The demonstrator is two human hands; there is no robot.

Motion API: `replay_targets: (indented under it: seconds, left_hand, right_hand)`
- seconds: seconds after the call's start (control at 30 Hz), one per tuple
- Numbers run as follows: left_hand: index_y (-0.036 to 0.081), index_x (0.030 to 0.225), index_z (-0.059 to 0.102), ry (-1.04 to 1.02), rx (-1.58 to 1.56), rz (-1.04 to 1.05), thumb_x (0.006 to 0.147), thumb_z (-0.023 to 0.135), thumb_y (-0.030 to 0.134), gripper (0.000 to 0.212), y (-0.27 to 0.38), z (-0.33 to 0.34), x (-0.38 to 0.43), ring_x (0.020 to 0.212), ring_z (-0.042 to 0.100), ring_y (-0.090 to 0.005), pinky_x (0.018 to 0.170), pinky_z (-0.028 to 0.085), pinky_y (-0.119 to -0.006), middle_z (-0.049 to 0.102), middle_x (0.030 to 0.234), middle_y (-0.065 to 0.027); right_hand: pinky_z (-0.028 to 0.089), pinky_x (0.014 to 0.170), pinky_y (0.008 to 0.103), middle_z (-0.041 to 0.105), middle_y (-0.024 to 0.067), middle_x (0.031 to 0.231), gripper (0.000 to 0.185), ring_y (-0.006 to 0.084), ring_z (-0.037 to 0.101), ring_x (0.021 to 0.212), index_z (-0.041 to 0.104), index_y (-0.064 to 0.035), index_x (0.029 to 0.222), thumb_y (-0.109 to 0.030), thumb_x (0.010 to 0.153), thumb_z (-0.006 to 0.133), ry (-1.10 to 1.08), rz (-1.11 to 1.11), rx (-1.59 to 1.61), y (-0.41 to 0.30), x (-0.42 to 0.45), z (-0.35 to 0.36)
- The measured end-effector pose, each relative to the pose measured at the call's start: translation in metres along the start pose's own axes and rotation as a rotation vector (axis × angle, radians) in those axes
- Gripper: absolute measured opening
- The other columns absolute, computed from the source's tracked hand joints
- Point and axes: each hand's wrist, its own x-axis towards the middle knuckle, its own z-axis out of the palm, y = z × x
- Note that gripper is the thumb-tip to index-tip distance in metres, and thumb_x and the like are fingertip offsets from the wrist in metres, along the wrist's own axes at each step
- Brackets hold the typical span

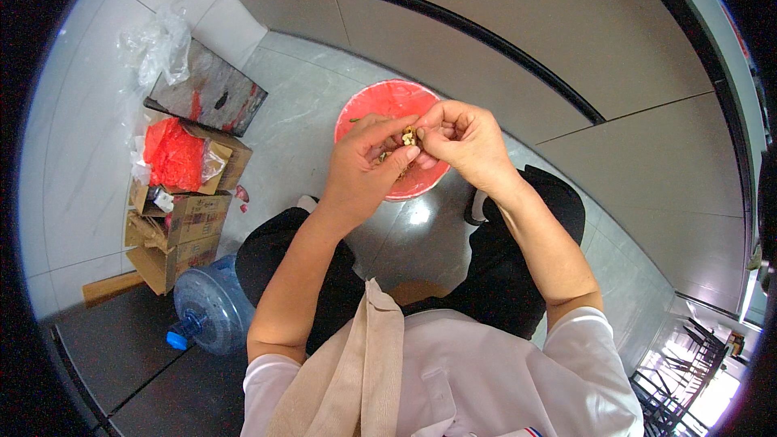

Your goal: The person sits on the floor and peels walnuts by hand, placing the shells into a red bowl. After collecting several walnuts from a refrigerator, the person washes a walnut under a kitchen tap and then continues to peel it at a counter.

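Between the fingertips of my two hands is a small yellowish-brown plant piece (410, 136), too small to name surely. My left hand (371, 164) holds it from the left, thumb and fingers around it, with more small bits at the palm side. On its right, my right hand (458, 138) pinches at it with thumb and forefinger. Both hands are above a round red plastic basin or lined bin (358, 103) on the floor between my feet. Small brown and green scraps show inside it, partly hidden by my hands.
Cardboard boxes (197, 218), one with a red plastic bag (174, 155), stand at the left. Near them are a grey patterned box (206, 88), clear plastic (159, 48) and a blue water jug (215, 309). Cabinet fronts (449, 67) rise close beyond the basin. Reddish scraps (242, 193) lie on the floor.
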Motion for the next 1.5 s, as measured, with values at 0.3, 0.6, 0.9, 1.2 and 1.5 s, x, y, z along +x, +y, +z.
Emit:
replay_targets:
  seconds: [0.3,0.6,0.9,1.2,1.5]
  left_hand:
    - [0.0,0.116,0.058,-0.012,-0.025,0.012,0.083,0.06,-0.003,0.034,-0.004,-0.0017,-0.0003,0.099,0.056,-0.0146,0.086,0.049,-0.026,0.054,0.105,-0.0059]
    - [0.0,0.117,0.058,-0.033,-0.102,-0.024,0.083,0.061,0.0,0.034,-0.0046,-0.0042,0.0005,0.099,0.055,-0.0142,0.085,0.048,-0.026,0.055,0.106,-0.006]
    - [0.0,0.118,0.058,-0.028,-0.149,-0.038,0.083,0.061,0.0,0.035,-0.0027,-0.0008,-0.0001,0.1,0.054,-0.0145,0.088,0.045,-0.027,0.055,0.107,-0.0069]
    - [0.0,0.117,0.058,-0.036,-0.184,0.04,0.084,0.06,0.001,0.033,-0.0051,-0.0033,0.0025,0.102,0.054,-0.0157,0.09,0.044,-0.028,0.056,0.108,-0.0079]
    - [0.0,0.118,0.058,-0.067,-0.135,-0.043,0.083,0.06,-0.001,0.035,-0.0011,-0.0032,-0.0011,0.101,0.055,-0.0152,0.089,0.044,-0.027,0.055,0.105,-0.0067]
  right_hand:
    - [0.053,0.056,0.0224,0.065,0.0057,0.075,0.008,0.0103,0.063,0.063,0.058,-0.0014,0.085,-0.009,0.087,0.061,-0.012,0.022,0.01,-0.0044,-0.0004,0.0022]
    - [0.053,0.056,0.0226,0.064,0.0061,0.076,0.006,0.0105,0.063,0.064,0.058,-0.0014,0.086,-0.006,0.086,0.061,-0.033,0.049,0.095,-0.0012,0.0014,-0.0027]
    - [0.053,0.057,0.0223,0.064,0.0066,0.076,0.004,0.0099,0.062,0.062,0.057,-0.0008,0.085,-0.004,0.086,0.06,-0.026,0.018,0.0,-0.0014,0.0,-0.0014]
    - [0.054,0.058,0.0234,0.065,0.0068,0.078,0.007,0.0109,0.064,0.065,0.056,-0.001,0.089,-0.004,0.086,0.061,-0.035,0.047,0.1,-0.0069,0.0001,-0.0021]
    - [0.053,0.056,0.0236,0.064,0.007,0.076,0.01,0.0111,0.063,0.066,0.053,-0.0027,0.083,-0.003,0.081,0.063,-0.085,0.067,0.035,-0.0052,0.0012,-0.0042]
